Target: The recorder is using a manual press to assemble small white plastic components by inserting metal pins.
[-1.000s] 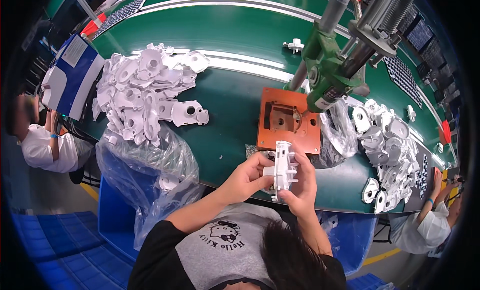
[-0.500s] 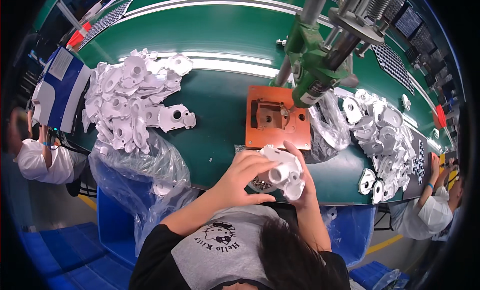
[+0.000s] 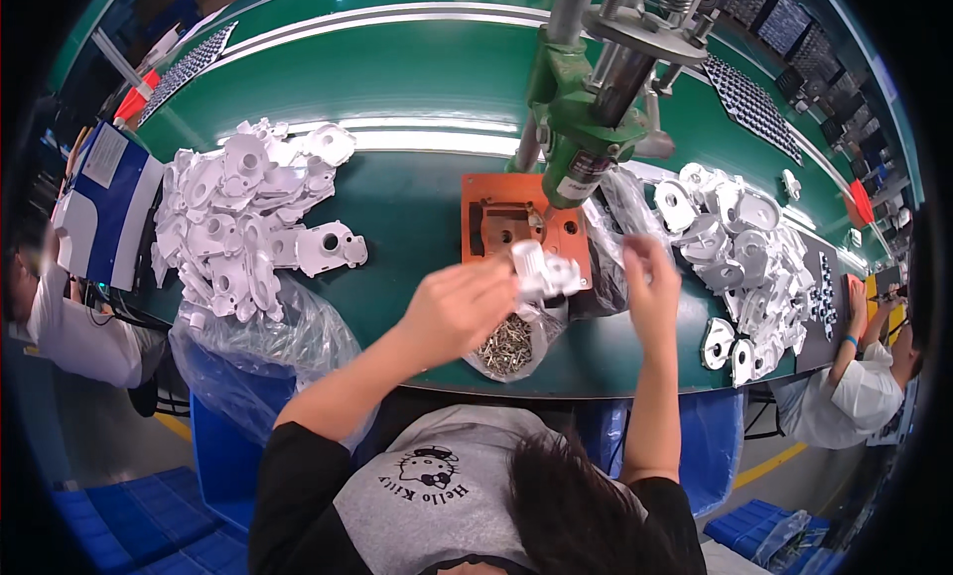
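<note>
A white plastic housing (image 3: 542, 273), blurred by motion, is gripped at its left side in the fingers of my left hand (image 3: 462, 302). It hangs just in front of the orange fixture block (image 3: 480, 190), overlapping its near edge. My right hand (image 3: 652, 289) is raised to the right of the housing, apart from it. Its fingers are bent, with a gap between thumb and forefinger, and I see nothing in them. Below the housing lies a clear bag holding many small metal pins (image 3: 508, 345). The green press (image 3: 576, 138) stands above the fixture.
White housings (image 3: 233, 213) are heaped at the left, and another heap (image 3: 754, 248) is at the right. A crumpled plastic bag (image 3: 620, 218) sits beside the fixture. Blue bins (image 3: 223, 436) stand below the table edge. Co-workers sit far left and far right.
My right hand has let go of the housing and moved up and right. My left hand has carried the housing toward the fixture, uncovering the bag of pins.
</note>
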Demonstrator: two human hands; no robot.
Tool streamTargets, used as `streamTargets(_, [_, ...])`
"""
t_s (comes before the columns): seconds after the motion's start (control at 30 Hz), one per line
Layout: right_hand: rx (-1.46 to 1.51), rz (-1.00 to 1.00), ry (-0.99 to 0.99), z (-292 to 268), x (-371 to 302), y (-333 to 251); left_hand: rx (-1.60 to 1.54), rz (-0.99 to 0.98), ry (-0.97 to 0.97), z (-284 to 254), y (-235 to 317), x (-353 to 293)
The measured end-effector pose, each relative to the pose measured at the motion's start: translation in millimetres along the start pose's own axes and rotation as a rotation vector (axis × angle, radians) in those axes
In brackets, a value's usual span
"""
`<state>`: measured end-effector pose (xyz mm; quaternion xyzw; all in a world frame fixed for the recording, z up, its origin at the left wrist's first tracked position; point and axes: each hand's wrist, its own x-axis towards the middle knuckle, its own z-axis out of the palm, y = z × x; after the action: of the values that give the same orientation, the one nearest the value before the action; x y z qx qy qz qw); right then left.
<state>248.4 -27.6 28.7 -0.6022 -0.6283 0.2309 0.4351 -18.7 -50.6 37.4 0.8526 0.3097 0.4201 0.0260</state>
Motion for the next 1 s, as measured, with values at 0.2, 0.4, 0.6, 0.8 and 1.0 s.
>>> streamTargets(0.2, [-0.552, -0.212, -0.043, 2.5, 29.0, 61.0, 0.293, 0.034, -0.094, 17.0, -36.3, 20.3])
streamTargets(0.4, [-0.256, 0.08, 0.043, 9.3, 11.6, 48.7, 0.275, 0.007, -0.125, 32.5, -45.8, 18.6])
streamTargets(0.6, [-0.328, -0.003, -0.072, 0.9, 31.0, 68.6, 0.226, -0.022, -0.167, 32.6, -46.3, 18.9])
streamTargets(0.8, [-0.51, 0.081, -0.171, 5.9, 54.8, 70.2, 0.19, 0.015, -0.214, 28.8, -52.7, 18.4])
streamTargets(1.0, [-0.545, 0.108, -0.104, 5.1, 56.9, 58.9, 0.117, -0.004, -0.255, 30.1, -57.7, 10.6])
